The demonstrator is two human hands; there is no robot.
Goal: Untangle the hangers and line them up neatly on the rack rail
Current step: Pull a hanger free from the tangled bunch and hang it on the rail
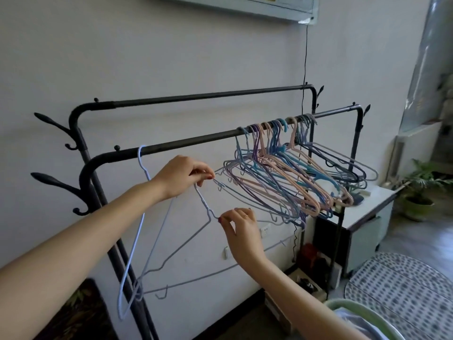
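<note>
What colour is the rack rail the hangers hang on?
Black rack rail; the head view shows it.

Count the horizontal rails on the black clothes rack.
2. The back rail runs higher, near the wall, and carries no hangers. The front rail runs lower, carrying the bunched hangers toward its right end and one white hanger near its left.
</note>
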